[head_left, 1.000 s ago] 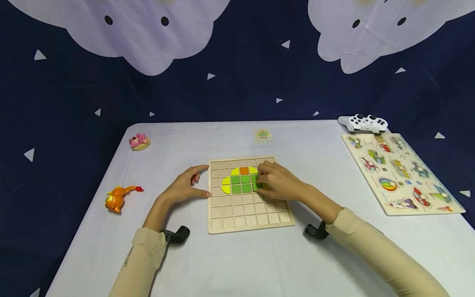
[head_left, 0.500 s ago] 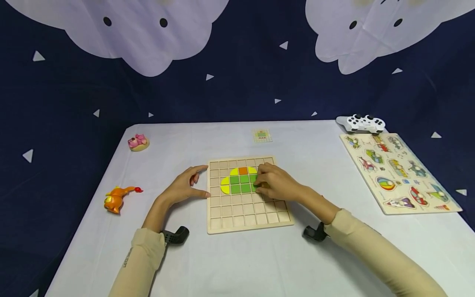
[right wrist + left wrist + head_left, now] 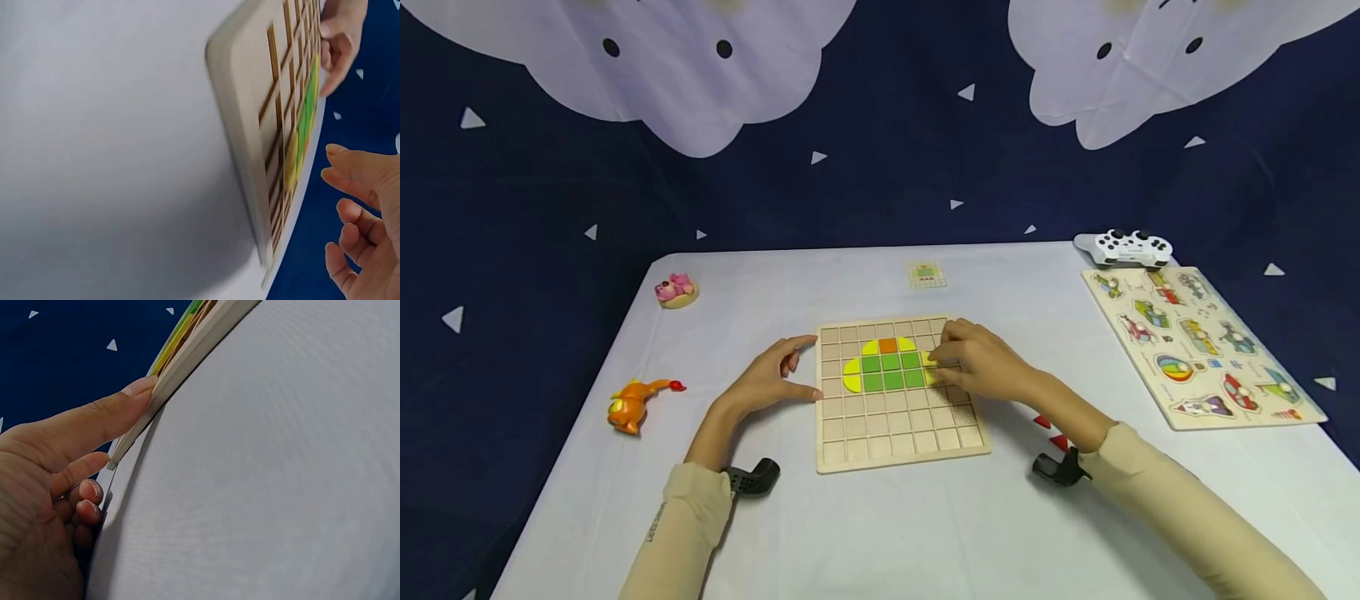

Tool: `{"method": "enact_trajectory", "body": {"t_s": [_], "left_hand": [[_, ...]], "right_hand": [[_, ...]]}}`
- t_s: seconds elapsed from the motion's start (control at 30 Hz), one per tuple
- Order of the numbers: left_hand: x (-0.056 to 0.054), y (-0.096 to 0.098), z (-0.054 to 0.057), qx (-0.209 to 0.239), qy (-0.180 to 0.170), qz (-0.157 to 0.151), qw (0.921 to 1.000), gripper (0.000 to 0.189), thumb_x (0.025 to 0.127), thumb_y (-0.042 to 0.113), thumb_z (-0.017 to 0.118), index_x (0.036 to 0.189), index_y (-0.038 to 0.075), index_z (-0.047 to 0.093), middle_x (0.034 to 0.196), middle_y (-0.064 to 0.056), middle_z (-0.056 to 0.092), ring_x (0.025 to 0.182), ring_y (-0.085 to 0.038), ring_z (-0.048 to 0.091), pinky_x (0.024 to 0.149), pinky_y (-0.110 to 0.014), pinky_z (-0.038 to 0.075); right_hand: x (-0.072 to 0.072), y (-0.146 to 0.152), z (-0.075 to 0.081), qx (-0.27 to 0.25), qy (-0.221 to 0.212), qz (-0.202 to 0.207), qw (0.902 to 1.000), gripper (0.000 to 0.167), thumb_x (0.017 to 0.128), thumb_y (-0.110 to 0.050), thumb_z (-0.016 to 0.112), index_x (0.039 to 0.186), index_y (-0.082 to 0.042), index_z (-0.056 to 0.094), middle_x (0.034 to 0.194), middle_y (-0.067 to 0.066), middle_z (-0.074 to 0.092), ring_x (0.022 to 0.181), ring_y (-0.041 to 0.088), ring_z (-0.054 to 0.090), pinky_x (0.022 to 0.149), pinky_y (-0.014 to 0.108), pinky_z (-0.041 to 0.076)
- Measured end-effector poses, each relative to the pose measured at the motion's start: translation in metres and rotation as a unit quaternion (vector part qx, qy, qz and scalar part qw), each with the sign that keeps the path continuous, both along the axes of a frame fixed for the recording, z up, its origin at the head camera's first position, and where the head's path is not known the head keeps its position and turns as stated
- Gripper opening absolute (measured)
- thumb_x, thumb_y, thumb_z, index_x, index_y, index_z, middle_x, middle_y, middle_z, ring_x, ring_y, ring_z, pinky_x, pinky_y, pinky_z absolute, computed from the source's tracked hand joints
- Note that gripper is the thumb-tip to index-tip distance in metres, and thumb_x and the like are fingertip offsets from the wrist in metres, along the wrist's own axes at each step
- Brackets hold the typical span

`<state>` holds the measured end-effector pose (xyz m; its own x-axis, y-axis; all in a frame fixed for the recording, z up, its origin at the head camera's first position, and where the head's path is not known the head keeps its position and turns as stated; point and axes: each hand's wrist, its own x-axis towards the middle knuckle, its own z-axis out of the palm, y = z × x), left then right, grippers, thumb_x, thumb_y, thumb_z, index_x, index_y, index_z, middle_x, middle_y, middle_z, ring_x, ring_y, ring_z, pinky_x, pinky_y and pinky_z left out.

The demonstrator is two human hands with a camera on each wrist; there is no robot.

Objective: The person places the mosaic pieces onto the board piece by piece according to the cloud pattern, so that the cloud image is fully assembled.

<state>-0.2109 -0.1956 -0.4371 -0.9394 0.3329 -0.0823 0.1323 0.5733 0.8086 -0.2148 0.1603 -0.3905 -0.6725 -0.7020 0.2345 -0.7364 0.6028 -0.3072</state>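
A wooden grid board [image 3: 895,425] lies mid-table, with green square tiles [image 3: 891,381], an orange square tile [image 3: 888,345] and yellow rounded tiles [image 3: 852,375] set in its upper cells. My left hand [image 3: 775,375] rests at the board's left edge, thumb and index finger apart along the rim. The left wrist view shows that thumb [image 3: 112,419] against the side of the board. My right hand [image 3: 985,362] hovers at the pattern's right end, partly covering a yellow tile [image 3: 928,360]. In the right wrist view its thumb and fingers [image 3: 359,169] hold nothing.
Red triangle pieces [image 3: 1058,442] lie beside my right forearm. A pattern card [image 3: 927,275] sits behind the board. A picture puzzle board [image 3: 1202,350] and a white game controller [image 3: 1123,248] are at right; a pink toy [image 3: 676,291] and an orange toy [image 3: 632,406] at left.
A green tile has gone from tilted under my right fingers to flat in the grid. My right hand has shifted right, uncovering yellow at that end and red pieces by the forearm. Left hand stays.
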Motion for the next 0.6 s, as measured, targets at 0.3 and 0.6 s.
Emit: {"method": "enact_trajectory", "body": {"t_s": [0.3, 0.6], "left_hand": [[0.0, 0.002, 0.001, -0.003, -0.001, 0.002, 1.0, 0.092, 0.07, 0.023, 0.09, 0.148, 0.008, 0.044, 0.091, -0.005, 0.04, 0.086, -0.021, 0.039, 0.077, -0.037, 0.032], [0.0, 0.002, 0.001, 0.004, -0.006, 0.002, 1.0, 0.091, 0.071, 0.022, 0.09, 0.148, 0.006, 0.044, 0.092, -0.007, 0.039, 0.086, -0.021, 0.038, 0.077, -0.037, 0.031]], "right_hand": [[0.007, 0.055, 0.003, 0.013, -0.001, -0.034, 0.9993, 0.015, 0.081, -0.011, 0.079, 0.095, -0.005, 0.078, 0.09, 0.003, 0.058, 0.085, 0.013, 0.049, 0.074, 0.034, 0.045], [0.027, 0.104, 0.001, 0.038, -0.01, -0.083, 0.9958, 0.017, 0.077, -0.012, 0.082, 0.093, -0.009, 0.078, 0.09, -0.002, 0.056, 0.086, 0.011, 0.049, 0.075, 0.034, 0.046]]}}
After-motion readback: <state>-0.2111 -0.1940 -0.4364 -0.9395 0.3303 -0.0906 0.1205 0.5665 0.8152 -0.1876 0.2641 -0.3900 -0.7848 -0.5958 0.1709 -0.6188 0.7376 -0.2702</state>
